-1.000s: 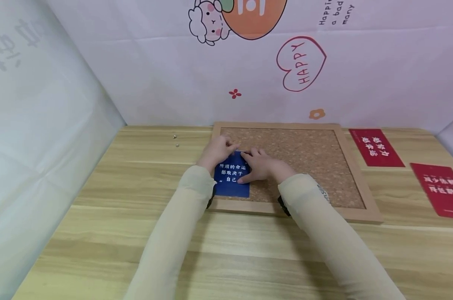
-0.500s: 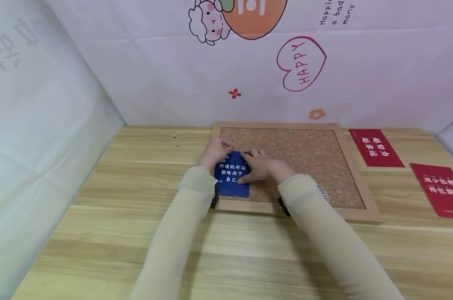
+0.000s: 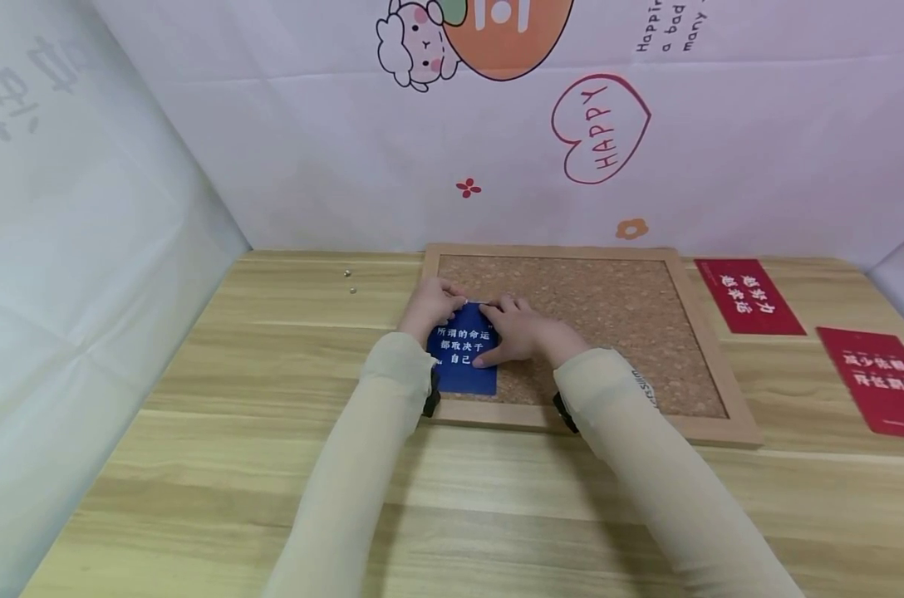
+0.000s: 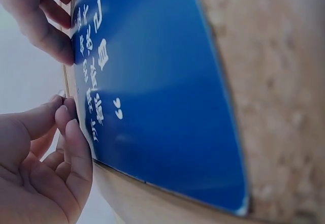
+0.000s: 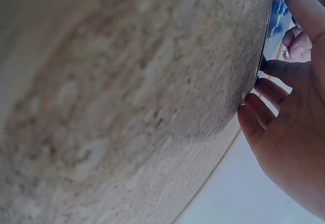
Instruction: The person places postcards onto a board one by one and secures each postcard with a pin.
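A blue card with white writing lies on the left part of a wood-framed cork board. At the card's upper left edge, my left hand pinches a small thumbtack, its thumb and fingertips mostly covering it. In the right wrist view, a thin point shows at those fingertips. My right hand rests with spread fingers on the card's right side, the thumb lower on the card and the fingertips near its top edge.
Two small silvery tacks lie on the wooden table, left of the board. Two red cards with white writing lie right of it, one farther back and one nearer. A printed white cloth stands behind.
My left hand has shifted slightly at the card's upper left edge, and its fingers have drawn closer together. The right hand and the card stay in place.
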{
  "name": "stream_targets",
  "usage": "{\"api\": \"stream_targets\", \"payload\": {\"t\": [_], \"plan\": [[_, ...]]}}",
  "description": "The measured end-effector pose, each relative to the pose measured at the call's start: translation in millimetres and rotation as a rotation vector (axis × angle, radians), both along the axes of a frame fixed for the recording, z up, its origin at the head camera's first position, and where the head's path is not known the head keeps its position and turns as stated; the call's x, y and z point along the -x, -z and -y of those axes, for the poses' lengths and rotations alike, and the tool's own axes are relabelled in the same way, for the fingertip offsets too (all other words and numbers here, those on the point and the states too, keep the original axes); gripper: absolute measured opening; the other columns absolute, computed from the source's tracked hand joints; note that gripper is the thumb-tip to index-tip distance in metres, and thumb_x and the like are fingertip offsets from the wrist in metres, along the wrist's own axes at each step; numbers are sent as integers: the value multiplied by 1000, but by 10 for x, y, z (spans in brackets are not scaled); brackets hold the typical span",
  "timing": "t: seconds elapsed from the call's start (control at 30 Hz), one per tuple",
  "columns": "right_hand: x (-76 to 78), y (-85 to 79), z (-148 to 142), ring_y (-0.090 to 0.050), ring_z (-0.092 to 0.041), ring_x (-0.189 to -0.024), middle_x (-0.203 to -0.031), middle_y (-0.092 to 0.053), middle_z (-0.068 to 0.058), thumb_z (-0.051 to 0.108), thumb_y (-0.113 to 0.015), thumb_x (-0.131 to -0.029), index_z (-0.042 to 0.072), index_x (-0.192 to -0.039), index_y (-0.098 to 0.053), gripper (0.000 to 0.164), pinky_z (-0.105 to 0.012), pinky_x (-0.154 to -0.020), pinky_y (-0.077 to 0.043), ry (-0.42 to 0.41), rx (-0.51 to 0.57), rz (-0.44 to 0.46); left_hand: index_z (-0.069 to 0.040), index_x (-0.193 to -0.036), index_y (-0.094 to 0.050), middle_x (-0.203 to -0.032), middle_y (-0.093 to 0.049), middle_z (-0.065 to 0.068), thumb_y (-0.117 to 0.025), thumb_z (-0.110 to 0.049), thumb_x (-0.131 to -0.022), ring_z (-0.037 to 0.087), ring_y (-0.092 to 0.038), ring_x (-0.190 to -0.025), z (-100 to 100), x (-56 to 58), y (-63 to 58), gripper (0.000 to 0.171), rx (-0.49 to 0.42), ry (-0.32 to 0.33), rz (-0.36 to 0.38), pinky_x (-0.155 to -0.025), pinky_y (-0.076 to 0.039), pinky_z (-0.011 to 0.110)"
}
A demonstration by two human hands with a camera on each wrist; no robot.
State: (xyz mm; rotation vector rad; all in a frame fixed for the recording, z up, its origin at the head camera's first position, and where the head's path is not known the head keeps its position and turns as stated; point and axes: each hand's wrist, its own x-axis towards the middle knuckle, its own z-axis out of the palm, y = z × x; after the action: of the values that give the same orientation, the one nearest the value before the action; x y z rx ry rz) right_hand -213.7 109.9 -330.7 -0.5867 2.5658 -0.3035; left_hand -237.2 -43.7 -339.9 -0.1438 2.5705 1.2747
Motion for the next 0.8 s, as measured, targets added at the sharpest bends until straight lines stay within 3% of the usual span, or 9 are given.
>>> {"api": "stream_targets", "payload": {"t": [0.3,0.6,0.8], "plan": [[-2,-4,-2,-15,-39,-144,-157,-17,-18,48,-65,-86,5,-153,-16,93,-57,-116,-23,4,0,2,-3,-114,-68,-111,-68,16,-56,-16,-97,14,-57,-78,-4,23,16,24,17,24,13,-57,-40,16],[-3,5,-2,-15,-40,-144,-156,-18,-18,48,-65,-86,5,-153,-17,93,-57,-116,-24,5,8,-3,-5,-110,-70,-105,-71,14,-57,-17,-96,11,-55,-71,-31,56,22,23,132,77,-15,-56,-40,16],[2,11,-9,-15,-39,-144,-156,-18,-18,48,-65,-86,5,-153,-16,93,-56,-116,-24,6,5,-3,-4,-111,-70,-104,-70,14,-57,-17,-96,11,-54,-70,-35,60,36,24,133,73,-17,-56,-39,17]]}}
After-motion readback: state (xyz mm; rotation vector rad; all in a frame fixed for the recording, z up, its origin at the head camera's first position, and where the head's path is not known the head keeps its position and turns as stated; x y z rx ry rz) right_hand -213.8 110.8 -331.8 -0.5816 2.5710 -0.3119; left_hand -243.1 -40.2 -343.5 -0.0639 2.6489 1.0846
